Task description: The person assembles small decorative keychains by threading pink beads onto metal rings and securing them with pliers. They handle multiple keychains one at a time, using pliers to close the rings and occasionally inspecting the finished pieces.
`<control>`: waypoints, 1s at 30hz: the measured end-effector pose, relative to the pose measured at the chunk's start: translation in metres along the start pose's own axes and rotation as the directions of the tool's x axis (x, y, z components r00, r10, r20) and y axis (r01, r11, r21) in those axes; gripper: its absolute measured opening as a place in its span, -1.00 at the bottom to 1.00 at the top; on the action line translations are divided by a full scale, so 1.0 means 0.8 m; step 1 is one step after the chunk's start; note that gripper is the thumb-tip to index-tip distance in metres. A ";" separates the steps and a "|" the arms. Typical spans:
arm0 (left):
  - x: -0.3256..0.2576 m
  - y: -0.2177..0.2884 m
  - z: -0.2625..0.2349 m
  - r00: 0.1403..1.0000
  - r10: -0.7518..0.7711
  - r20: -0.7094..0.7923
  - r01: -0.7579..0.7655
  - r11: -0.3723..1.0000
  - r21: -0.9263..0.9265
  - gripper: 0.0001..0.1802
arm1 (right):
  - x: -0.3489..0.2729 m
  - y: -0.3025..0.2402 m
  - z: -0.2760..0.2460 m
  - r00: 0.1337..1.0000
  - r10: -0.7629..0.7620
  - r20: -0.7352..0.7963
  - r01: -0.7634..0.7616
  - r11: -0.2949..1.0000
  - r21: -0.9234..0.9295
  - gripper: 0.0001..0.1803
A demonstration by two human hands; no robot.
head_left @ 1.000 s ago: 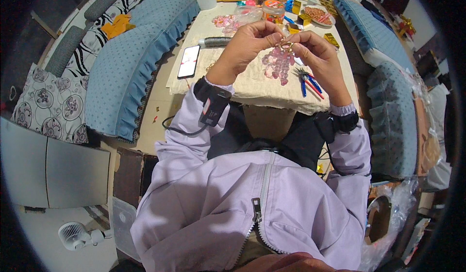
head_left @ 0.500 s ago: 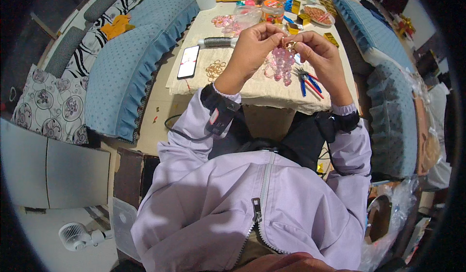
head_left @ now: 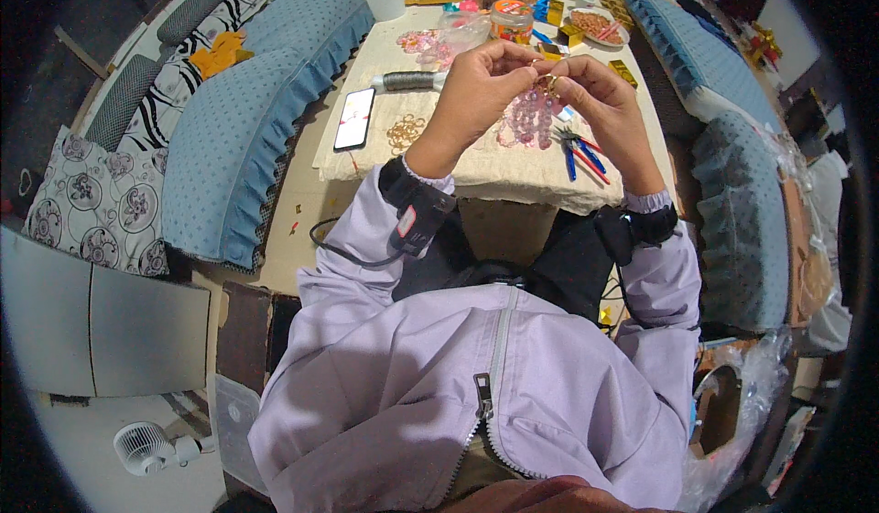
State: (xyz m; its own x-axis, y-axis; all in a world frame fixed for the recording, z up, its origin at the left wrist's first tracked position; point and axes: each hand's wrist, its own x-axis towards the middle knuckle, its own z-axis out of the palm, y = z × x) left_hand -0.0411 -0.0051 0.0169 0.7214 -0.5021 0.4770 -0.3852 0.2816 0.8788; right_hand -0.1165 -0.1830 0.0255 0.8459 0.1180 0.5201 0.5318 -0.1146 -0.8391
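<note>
Over the near part of the table, my left hand point(head_left: 478, 94) and my right hand point(head_left: 600, 99) meet with their fingertips pinched. A small gold ring point(head_left: 550, 82) sits at my right fingertips. From between the hands hang strands of pink translucent beads point(head_left: 529, 121); my left finger and thumb are closed at their top, and what exactly they grip is too small to see. Pliers with blue and red handles point(head_left: 586, 159) lie beside my right wrist. Left of my left hand lie a pile of gold rings point(head_left: 405, 132), a lit phone point(head_left: 355, 118) and a spool of grey wire point(head_left: 408, 80).
Farther back on the cloth-covered table point(head_left: 485, 174) are pink beads point(head_left: 423, 44), a white tub point(head_left: 385, 0), a plastic jar point(head_left: 511, 21) and a plate of reddish-brown bits point(head_left: 600, 28). Blue-covered sofas point(head_left: 247, 119) flank the table. A white fan point(head_left: 145, 447) stands low at left.
The hanging bead strands have swung and spread, their lower ends sitting slightly higher. Both hands stay in nearly the same place, with small shifts of the fingers.
</note>
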 end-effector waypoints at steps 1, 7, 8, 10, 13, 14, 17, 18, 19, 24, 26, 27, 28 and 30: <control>0.002 0.000 0.000 1.000 -0.002 -0.031 0.003 0.999 0.048 -0.79 | 0.001 0.001 0.000 1.000 0.003 -0.002 -0.003 1.000 0.007 -0.73; 0.008 0.000 -0.002 0.984 0.064 -0.167 0.004 0.926 0.377 -0.83 | 0.004 0.001 0.004 1.000 -0.001 0.010 0.001 1.000 0.006 -0.75; 0.010 0.001 -0.003 0.983 0.067 -0.171 0.007 0.917 0.400 -0.83 | 0.004 0.000 0.003 1.000 -0.004 0.012 0.004 1.000 -0.006 -0.76; 0.012 0.001 -0.006 0.983 0.060 -0.171 0.013 0.916 0.400 -0.83 | 0.002 -0.003 0.001 1.000 -0.011 0.015 0.011 1.000 -0.029 -0.77; 0.015 0.003 -0.015 0.986 0.047 -0.160 0.011 0.938 0.347 -0.83 | -0.001 -0.004 -0.003 0.999 0.000 -0.046 -0.001 1.000 -0.024 -0.79; 0.016 0.004 -0.018 0.986 0.054 -0.156 0.002 0.940 0.340 -0.83 | -0.001 -0.004 -0.006 0.998 -0.003 -0.060 -0.001 0.998 -0.068 -0.79; 0.016 0.006 -0.023 0.988 0.069 -0.136 -0.022 0.947 0.319 -0.84 | -0.001 -0.004 -0.015 0.997 -0.016 -0.070 0.008 0.993 -0.116 -0.79; 0.016 0.007 -0.024 0.989 0.073 -0.128 -0.030 0.949 0.313 -0.85 | -0.001 -0.003 -0.016 0.997 -0.028 -0.068 0.018 0.991 -0.133 -0.79; 0.017 0.008 -0.024 0.988 0.095 -0.122 -0.052 0.949 0.311 -0.85 | -0.001 -0.002 -0.017 0.997 -0.033 -0.069 0.023 0.989 -0.147 -0.78; 0.020 0.014 -0.029 0.984 0.161 -0.071 -0.131 0.940 0.314 -0.84 | 0.001 0.001 -0.014 0.994 -0.080 -0.077 0.066 0.983 -0.170 -0.78; 0.021 0.017 -0.029 0.983 0.168 -0.071 -0.133 0.927 0.350 -0.83 | 0.001 0.000 -0.013 0.993 -0.074 -0.096 0.052 0.975 -0.215 -0.78; 0.021 0.017 -0.030 0.980 0.184 -0.069 -0.148 0.921 0.361 -0.83 | 0.001 -0.001 -0.013 0.992 -0.076 -0.099 0.051 0.971 -0.234 -0.79; 0.021 0.018 -0.030 0.983 0.171 -0.061 -0.139 0.926 0.351 -0.84 | 0.001 -0.002 -0.013 0.992 -0.073 -0.103 0.045 0.967 -0.251 -0.79; 0.021 0.018 -0.031 0.985 0.171 -0.037 -0.151 0.937 0.316 -0.85 | 0.001 -0.003 -0.013 0.992 -0.058 -0.114 0.027 0.967 -0.253 -0.79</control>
State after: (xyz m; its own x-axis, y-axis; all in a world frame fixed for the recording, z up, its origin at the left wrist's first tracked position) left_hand -0.0199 0.0108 0.0375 0.6655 -0.4163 0.6195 -0.6513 0.0815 0.7545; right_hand -0.1168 -0.1929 0.0296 0.8127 0.0112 0.5825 0.5473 -0.3575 -0.7567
